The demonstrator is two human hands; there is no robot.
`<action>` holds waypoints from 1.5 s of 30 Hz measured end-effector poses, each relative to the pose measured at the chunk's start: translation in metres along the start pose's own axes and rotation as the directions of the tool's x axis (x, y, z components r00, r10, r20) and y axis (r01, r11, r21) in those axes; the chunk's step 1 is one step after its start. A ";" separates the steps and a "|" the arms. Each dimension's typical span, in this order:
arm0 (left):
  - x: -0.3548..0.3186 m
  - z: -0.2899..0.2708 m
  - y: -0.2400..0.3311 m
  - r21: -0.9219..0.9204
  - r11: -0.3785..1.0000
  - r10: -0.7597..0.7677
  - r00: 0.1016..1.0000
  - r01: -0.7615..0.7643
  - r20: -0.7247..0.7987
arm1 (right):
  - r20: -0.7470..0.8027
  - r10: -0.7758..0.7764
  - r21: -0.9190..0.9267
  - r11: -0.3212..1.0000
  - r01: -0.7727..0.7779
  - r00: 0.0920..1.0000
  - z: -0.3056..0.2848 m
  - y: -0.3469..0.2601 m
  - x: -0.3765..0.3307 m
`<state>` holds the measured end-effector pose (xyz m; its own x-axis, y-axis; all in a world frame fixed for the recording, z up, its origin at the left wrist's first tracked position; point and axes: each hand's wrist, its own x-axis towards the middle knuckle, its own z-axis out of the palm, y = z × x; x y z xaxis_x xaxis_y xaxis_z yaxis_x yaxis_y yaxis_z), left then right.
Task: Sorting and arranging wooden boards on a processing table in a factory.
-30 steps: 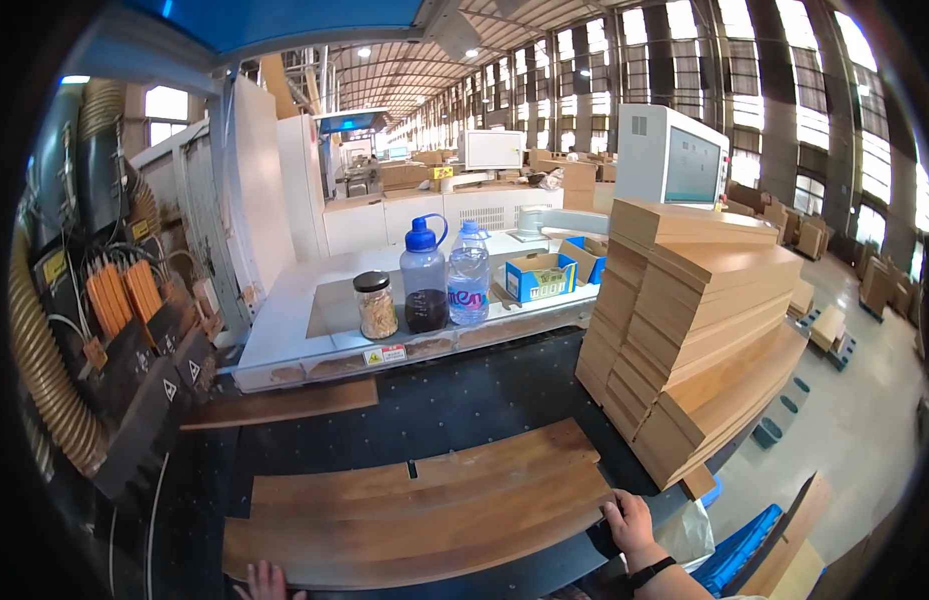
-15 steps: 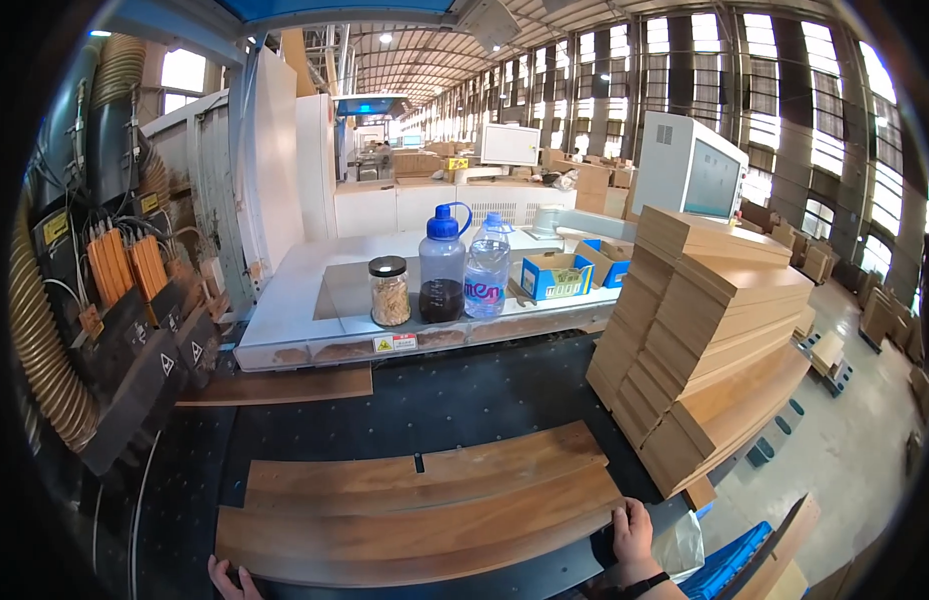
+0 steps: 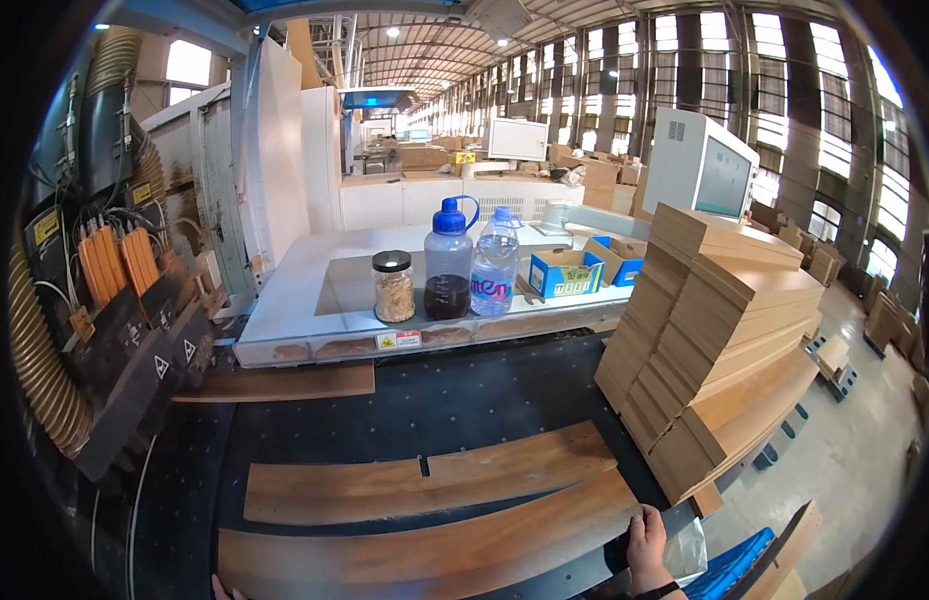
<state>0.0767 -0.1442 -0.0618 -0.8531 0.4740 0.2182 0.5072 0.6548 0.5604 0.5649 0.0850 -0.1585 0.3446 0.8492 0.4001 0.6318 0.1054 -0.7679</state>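
Observation:
A long wooden plank [image 3: 425,545] lies across the black machine bed [image 3: 455,405] close to me. My right hand [image 3: 647,548] grips its right end at the lower right. Only the fingertips of my left hand [image 3: 220,588] show at the bottom edge, against the plank's left end. Just beyond it lie two shorter planks [image 3: 435,482] end to end. Another plank [image 3: 275,384] rests at the far left of the bed.
A tall stack of wooden planks [image 3: 720,340] leans at the right. On the white machine top [image 3: 305,290] stand a jar [image 3: 393,286], a blue-capped jug [image 3: 449,262], a water bottle [image 3: 495,266] and blue boxes [image 3: 565,272]. Hoses and cables [image 3: 95,300] crowd the left.
The view has moved in closer and tilted down. The near plank has separated from the pair of shorter planks and now lies nearer me, with both hands still at its ends.

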 end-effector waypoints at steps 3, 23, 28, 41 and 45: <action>0.000 0.018 -0.032 -0.052 0.995 0.080 0.993 -0.085 -0.089 | 0.004 0.025 0.033 0.999 -0.026 1.000 0.001 -0.008 0.002; 0.004 0.015 -0.032 -0.099 0.995 0.011 1.000 -0.014 -0.026 | -0.046 -0.023 0.027 0.999 0.025 0.999 0.005 -0.004 0.002; 0.005 0.010 -0.027 -0.131 0.991 -0.042 0.999 0.038 -0.033 | -0.052 0.093 0.148 0.985 -0.084 0.994 0.005 0.003 0.002; 0.005 0.014 -0.024 -0.078 0.997 -0.026 0.996 0.020 -0.084 | -0.131 -0.054 -0.047 0.998 0.049 0.990 0.010 0.035 0.010; 0.007 0.017 -0.032 -0.017 0.999 0.040 0.992 -0.043 -0.122 | -0.046 0.042 0.052 0.998 -0.040 0.998 0.006 0.000 0.010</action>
<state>0.0565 -0.1517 -0.0914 -0.8404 0.4246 0.3367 0.5411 0.6236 0.5643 0.5635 0.0963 -0.1577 0.4024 0.8282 0.3900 0.5804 0.0986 -0.8083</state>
